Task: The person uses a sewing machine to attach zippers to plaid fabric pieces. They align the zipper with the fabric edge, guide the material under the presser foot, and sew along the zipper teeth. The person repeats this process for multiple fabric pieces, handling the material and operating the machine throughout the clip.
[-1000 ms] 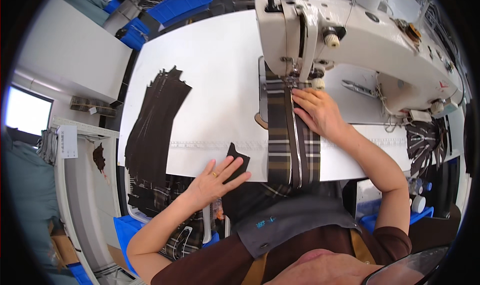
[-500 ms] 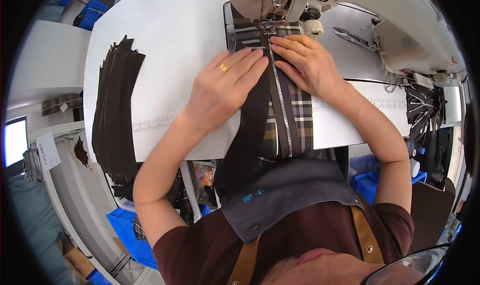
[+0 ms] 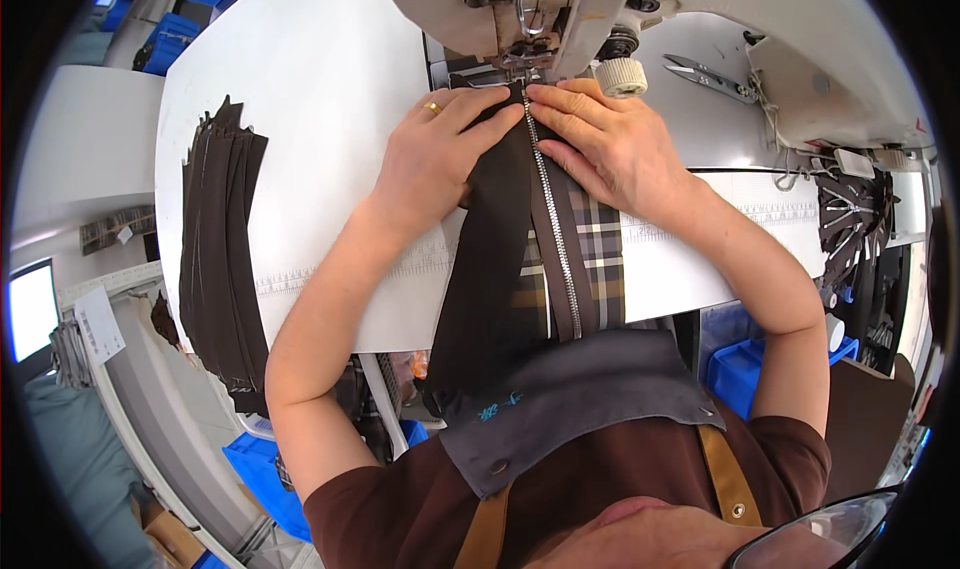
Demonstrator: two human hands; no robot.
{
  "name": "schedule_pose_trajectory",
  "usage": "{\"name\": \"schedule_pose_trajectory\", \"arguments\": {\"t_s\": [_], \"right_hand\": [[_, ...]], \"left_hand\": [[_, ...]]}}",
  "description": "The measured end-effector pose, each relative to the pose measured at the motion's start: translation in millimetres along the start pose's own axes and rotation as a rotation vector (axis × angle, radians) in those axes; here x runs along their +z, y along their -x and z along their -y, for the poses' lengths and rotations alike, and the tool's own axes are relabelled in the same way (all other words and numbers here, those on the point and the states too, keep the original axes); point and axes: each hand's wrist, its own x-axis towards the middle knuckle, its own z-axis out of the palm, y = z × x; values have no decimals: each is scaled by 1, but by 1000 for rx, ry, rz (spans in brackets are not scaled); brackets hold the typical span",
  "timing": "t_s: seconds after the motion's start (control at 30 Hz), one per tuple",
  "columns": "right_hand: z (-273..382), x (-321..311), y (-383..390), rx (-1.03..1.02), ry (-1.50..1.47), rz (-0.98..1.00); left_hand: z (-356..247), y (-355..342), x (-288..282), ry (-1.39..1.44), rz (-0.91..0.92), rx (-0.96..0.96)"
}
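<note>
A metal-toothed zipper (image 3: 551, 204) on brown tape lies lengthwise over plaid fabric (image 3: 602, 254), its far end at the sewing machine's presser foot (image 3: 524, 67). Left of the teeth, a long dark fabric strip (image 3: 478, 244) reaches up to the foot and trails toward my lap. My left hand (image 3: 432, 159), with a ring on one finger, rests its outstretched fingers on that strip; its thumb is hidden. My right hand (image 3: 615, 144) lies with fingers extended across the zipper's right side, fingertips beside the teeth just in front of the foot, thumb lower on the tape.
A stack of dark fabric strips (image 3: 222, 259) lies on the white table (image 3: 310, 149) at left. Thread snips (image 3: 712, 77) rest right of the machine head (image 3: 480, 9). More zippers (image 3: 850, 214) hang at far right. Blue bins (image 3: 735, 377) stand below the table.
My left hand has brought the dark strip's end up to the presser foot, covering plaid fabric that showed there. My right fingers stay beside the zipper teeth. The view has shifted slightly.
</note>
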Motion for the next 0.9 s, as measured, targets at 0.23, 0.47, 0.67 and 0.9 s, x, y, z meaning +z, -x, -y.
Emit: {"name": "schedule_pose_trajectory", "arguments": {"t_s": [0.23,0.47,0.67,0.9], "right_hand": [[3,-2,0,16,-5,1],[1,1,0,24,-30,-27],[-3,-4,1,106,-56,60],[-1,-5,-2,50,51,59]], "left_hand": [[0,-1,4,12,-75,34],[-3,1,-1,9,48,-34],[-10,3,-5,-29,154,-112],[-15,5,-2,-100,148,-132]]}}
